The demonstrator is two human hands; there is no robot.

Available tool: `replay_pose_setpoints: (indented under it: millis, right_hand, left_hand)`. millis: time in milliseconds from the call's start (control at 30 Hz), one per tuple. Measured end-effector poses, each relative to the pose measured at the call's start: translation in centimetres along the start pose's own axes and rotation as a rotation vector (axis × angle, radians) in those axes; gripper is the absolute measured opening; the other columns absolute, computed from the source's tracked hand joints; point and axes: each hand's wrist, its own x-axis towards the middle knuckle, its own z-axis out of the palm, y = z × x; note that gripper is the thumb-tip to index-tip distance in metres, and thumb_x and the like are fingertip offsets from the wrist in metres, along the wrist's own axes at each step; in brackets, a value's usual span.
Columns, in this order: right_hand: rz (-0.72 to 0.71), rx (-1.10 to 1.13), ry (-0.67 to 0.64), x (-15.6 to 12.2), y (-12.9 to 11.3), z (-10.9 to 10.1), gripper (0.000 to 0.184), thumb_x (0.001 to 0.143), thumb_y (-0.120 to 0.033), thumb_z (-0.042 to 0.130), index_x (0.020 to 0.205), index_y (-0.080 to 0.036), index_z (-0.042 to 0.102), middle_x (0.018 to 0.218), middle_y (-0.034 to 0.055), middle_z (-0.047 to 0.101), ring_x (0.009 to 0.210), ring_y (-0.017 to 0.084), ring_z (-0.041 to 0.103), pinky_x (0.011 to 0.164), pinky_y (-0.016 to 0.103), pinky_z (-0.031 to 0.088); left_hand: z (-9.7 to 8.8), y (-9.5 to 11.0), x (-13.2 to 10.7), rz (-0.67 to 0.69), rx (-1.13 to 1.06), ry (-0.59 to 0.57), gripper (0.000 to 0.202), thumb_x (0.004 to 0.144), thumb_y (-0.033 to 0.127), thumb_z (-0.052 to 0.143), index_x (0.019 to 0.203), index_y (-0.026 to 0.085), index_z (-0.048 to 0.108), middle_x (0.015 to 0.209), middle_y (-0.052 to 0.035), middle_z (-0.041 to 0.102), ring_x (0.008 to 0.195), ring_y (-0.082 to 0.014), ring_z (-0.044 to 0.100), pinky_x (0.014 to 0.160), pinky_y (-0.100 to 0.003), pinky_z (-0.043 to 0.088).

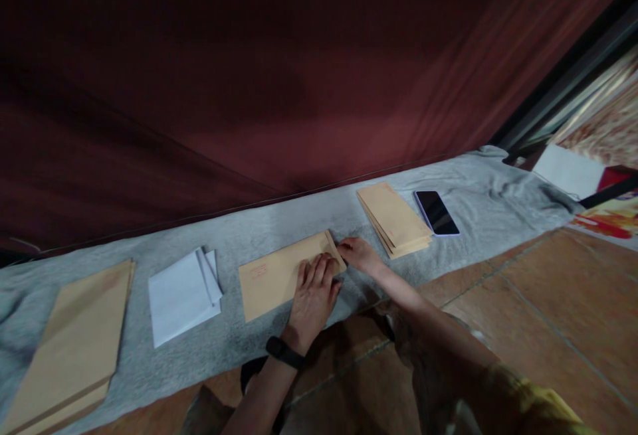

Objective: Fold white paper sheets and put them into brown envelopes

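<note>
A brown paper envelope (272, 282) with small red print lies on the grey cloth in front of me, its folded flap end to the right. My left hand (314, 295), wearing a black wristband (285, 352), rests flat across the envelope's right half, fingers stretched out. At the flap end, the fingers of my right hand (359, 254) are curled and pinch the envelope's right edge; the fingertips are partly hidden. To the right is a small stack of similar envelopes (393, 216). Folded white paper sheets (182, 299) lie to the left of the envelope.
Larger brown envelopes (80, 335) are piled at the far left. A phone (436, 213) lies beyond the right-hand stack. The long grey cloth (299, 212) runs along a dark red curtain (299, 103). Below its front edge is a brown tiled floor (538, 302).
</note>
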Motion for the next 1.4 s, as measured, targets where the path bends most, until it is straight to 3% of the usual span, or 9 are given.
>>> replay_pose_setpoints:
  millis: [167, 333, 600, 867, 1133, 1400]
  right_hand:
    - [-0.076, 0.007, 0.013, -0.3, 0.2, 0.6, 0.023, 0.090, -0.013, 0.052, 0.093, -0.020, 0.075, 0.096, 0.0044, 0.077, 0.087, 0.016, 0.069, 0.075, 0.023, 0.048]
    - [-0.134, -0.083, 0.040, -1.4, -0.5, 1.2, 0.023, 0.094, -0.015, 0.048, 0.101, -0.019, 0.070, 0.099, 0.0071, 0.075, 0.091, 0.017, 0.068, 0.078, 0.024, 0.047]
    - [-0.162, -0.112, 0.028, -1.5, -0.6, 1.2, 0.025, 0.096, -0.015, 0.046, 0.103, -0.019, 0.070, 0.106, 0.0094, 0.072, 0.099, 0.019, 0.067, 0.085, 0.026, 0.047]
    - [-0.187, -0.102, 0.015, -1.1, -0.6, 0.8, 0.027, 0.094, -0.011, 0.047, 0.098, -0.019, 0.073, 0.106, 0.0094, 0.071, 0.097, 0.018, 0.067, 0.088, 0.025, 0.048]
    - [-0.169, -0.059, 0.090, 0.8, -1.5, 1.6, 0.025, 0.093, -0.009, 0.051, 0.102, -0.019, 0.072, 0.111, 0.0081, 0.069, 0.097, 0.016, 0.066, 0.086, 0.022, 0.047]
    - [-0.035, -0.046, 0.162, 2.8, -2.2, 2.1, 0.033, 0.090, -0.013, 0.054, 0.119, -0.022, 0.067, 0.110, 0.0055, 0.072, 0.096, 0.017, 0.068, 0.080, 0.022, 0.047]
  left_hand:
    - [-0.1, 0.1, -0.1, 0.010, -0.023, 0.003, 0.039, 0.098, 0.026, 0.045, 0.135, 0.017, 0.056, 0.146, -0.0123, 0.056, 0.139, -0.0265, 0.048, 0.120, -0.052, 0.032]
    - [0.0, -0.1, -0.1, -0.005, -0.036, 0.000, 0.039, 0.098, 0.024, 0.044, 0.133, 0.015, 0.057, 0.143, -0.0136, 0.058, 0.135, -0.0270, 0.052, 0.119, -0.051, 0.034]
    - [0.3, 0.1, -0.2, 0.000, -0.044, 0.024, 0.046, 0.099, 0.025, 0.041, 0.143, 0.013, 0.048, 0.147, -0.0141, 0.054, 0.136, -0.0242, 0.051, 0.121, -0.049, 0.033]
    - [0.1, 0.6, -0.1, 0.018, 0.006, -0.011, 0.041, 0.098, 0.024, 0.044, 0.137, 0.016, 0.056, 0.146, -0.0113, 0.057, 0.139, -0.0279, 0.047, 0.120, -0.053, 0.032]
    - [0.1, 0.8, -0.1, 0.011, 0.019, -0.012, 0.041, 0.097, 0.023, 0.044, 0.135, 0.016, 0.057, 0.145, -0.0113, 0.057, 0.140, -0.0275, 0.046, 0.119, -0.053, 0.033]
    - [1.0, 0.9, -0.7, 0.007, 0.033, -0.013, 0.045, 0.099, 0.024, 0.041, 0.140, 0.015, 0.053, 0.149, -0.0106, 0.054, 0.144, -0.0262, 0.041, 0.122, -0.051, 0.028]
